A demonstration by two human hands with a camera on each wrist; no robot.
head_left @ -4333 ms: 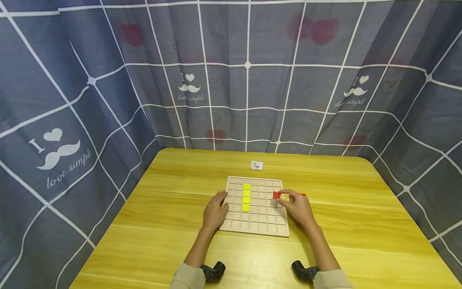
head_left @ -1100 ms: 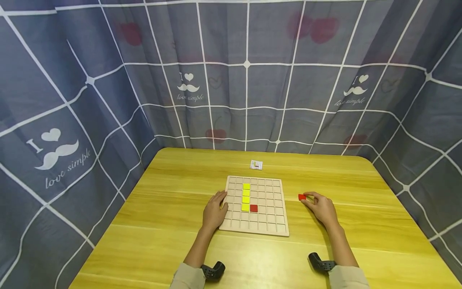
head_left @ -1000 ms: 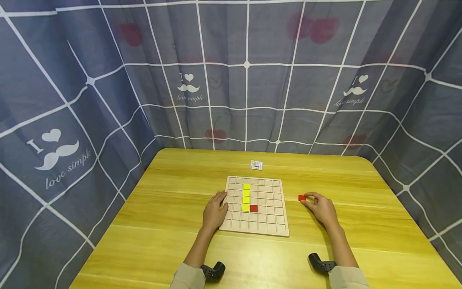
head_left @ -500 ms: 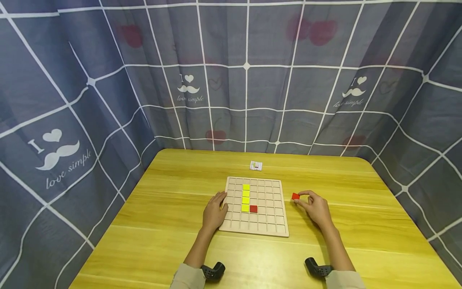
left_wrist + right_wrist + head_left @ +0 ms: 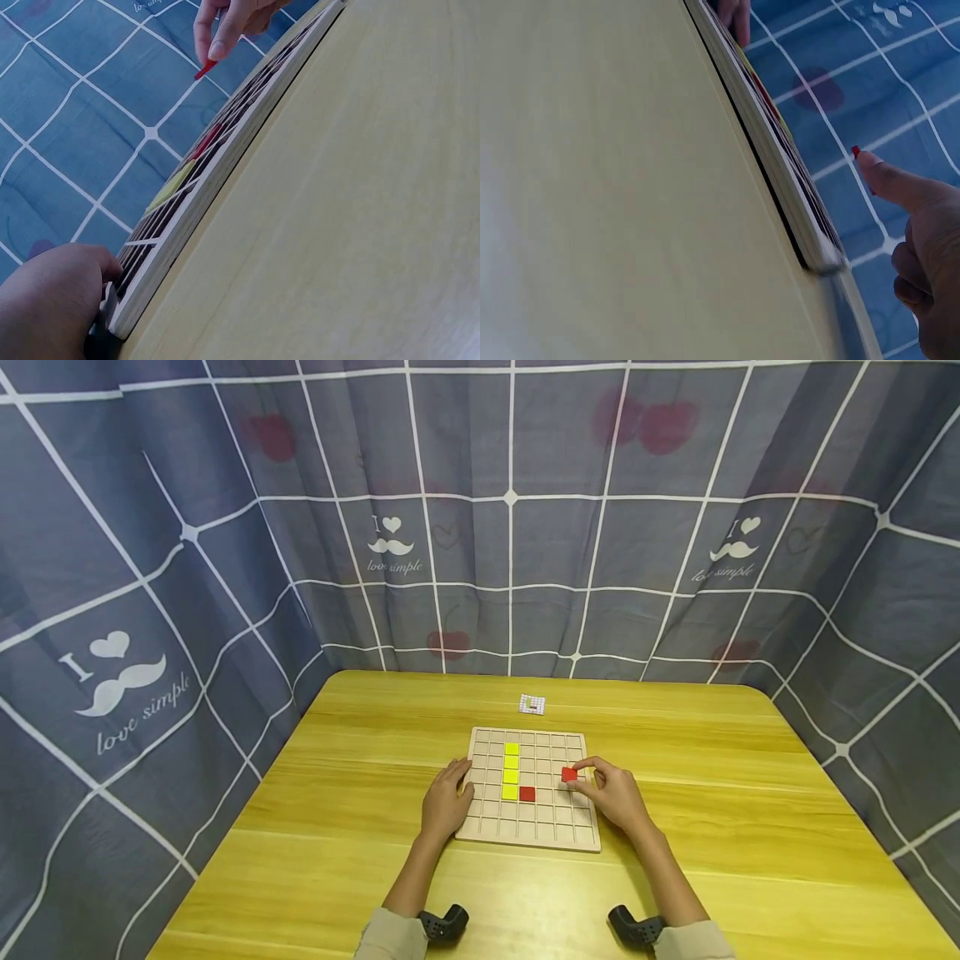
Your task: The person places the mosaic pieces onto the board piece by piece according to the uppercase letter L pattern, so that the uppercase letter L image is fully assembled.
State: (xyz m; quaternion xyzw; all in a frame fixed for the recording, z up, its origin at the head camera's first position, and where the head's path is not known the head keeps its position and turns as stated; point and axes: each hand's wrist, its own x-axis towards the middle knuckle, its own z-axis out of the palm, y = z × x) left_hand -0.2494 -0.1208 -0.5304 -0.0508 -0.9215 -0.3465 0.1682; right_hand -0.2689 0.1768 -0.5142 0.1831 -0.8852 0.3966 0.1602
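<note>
A pale wooden grid board (image 5: 487, 828) lies on the table. In its cells sits a column of several yellow square tiles (image 5: 511, 770), with one red tile (image 5: 527, 794) beside the lowest. My right hand (image 5: 617, 793) pinches a second red square tile (image 5: 569, 774) between thumb and fingertips above the right part of the board. In the left wrist view that pinched tile (image 5: 204, 70) is raised clear of the board. My left hand (image 5: 446, 800) rests along the board's left edge, fingers fairly straight; the left wrist view shows part of that hand (image 5: 56, 296) at the board's corner.
A small printed grid card (image 5: 532, 704) lies behind the board on the yellow wood-grain table (image 5: 360, 760). A dark checked curtain (image 5: 472, 543) hangs behind and at both sides. Black wrist devices (image 5: 444, 925) sit at both cuffs.
Earlier, my right hand set one red tile beside the lowest yellow tile. Then it picked up another red tile right of the board and carried it left over the board. My left hand stayed put.
</note>
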